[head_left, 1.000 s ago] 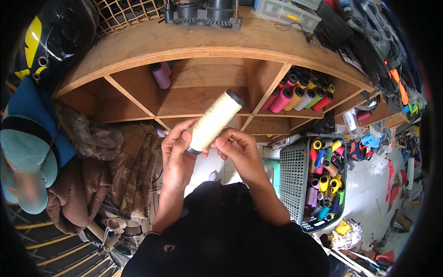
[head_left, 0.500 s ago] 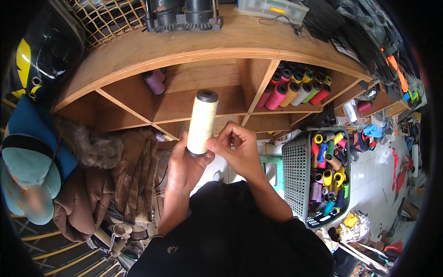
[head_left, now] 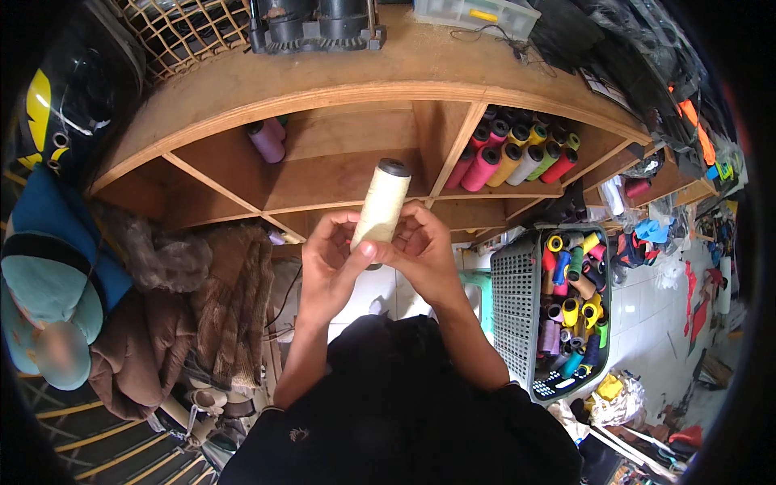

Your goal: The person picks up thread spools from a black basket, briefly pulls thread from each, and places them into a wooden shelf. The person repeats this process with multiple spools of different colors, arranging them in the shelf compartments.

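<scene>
In the head view, the left hand and the right hand are both closing around the lower part of a cream thread spool, one from each side. The thumbs are meeting on its near face, and the fingers are curling at its flanks. The spool is standing nearly upright in the grip, its dark-capped end pointing up and leaning slightly to the right. It is being held in the air between the person's black shirt and the wooden shelf unit, and is partly covering the middle compartment.

At the left side of that compartment, a purple spool is standing. In the compartment to its right, coloured spools are standing close together in rows, with a pink spool and a red spool in the front row. On the floor, to the right of the person, a perforated basket is holding a loose heap of mixed spools. A green stool is standing just beside its left wall. A clear plastic box is resting on top of the shelf unit
</scene>
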{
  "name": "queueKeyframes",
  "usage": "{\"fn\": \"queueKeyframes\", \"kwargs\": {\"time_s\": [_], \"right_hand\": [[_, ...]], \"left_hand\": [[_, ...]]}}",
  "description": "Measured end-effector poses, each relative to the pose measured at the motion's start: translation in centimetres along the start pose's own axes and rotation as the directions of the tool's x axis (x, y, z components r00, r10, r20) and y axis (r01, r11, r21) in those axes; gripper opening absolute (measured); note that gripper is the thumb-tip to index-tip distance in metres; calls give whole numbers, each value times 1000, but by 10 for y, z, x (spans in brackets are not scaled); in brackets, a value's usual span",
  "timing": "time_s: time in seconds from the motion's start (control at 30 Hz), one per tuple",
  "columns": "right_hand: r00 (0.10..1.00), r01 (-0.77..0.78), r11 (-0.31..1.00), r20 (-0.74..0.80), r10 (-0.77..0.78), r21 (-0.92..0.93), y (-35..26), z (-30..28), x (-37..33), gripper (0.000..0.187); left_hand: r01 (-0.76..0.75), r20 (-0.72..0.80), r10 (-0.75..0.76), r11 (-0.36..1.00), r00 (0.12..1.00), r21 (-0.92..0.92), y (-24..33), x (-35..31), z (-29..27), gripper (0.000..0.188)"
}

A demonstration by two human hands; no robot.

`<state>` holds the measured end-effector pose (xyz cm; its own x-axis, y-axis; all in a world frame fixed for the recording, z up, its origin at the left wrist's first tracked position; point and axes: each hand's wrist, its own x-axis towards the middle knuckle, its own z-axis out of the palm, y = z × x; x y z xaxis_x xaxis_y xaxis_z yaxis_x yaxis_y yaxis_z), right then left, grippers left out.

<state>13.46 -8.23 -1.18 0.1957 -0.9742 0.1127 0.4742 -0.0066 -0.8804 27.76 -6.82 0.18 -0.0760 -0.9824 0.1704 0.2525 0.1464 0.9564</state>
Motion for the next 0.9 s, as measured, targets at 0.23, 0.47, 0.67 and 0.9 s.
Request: {"fn": "queueKeyframes", "kwargs": {"time_s": [0.23, 0.47, 0.67, 0.9], "right_hand": [[996, -78, 995, 44, 75, 58, -2, -6, 0, 34], [991, -133, 991, 15, 133, -6, -6, -2, -5, 35], [996, -86, 993, -44, 83, -87, -9, 7, -12, 37], [990, -72, 997, -126, 69, -20, -17, 14, -10, 37]], "left_hand": [[118, -14, -123, 973, 992, -196, -5, -1, -11, 20], [133, -1, -136, 970, 991, -201, -11, -6, -11, 30], [144, 24, -143, 948, 989, -286, -13, -9, -14, 37], [89, -19, -97, 960, 995, -265, -17, -11, -15, 39]]}}
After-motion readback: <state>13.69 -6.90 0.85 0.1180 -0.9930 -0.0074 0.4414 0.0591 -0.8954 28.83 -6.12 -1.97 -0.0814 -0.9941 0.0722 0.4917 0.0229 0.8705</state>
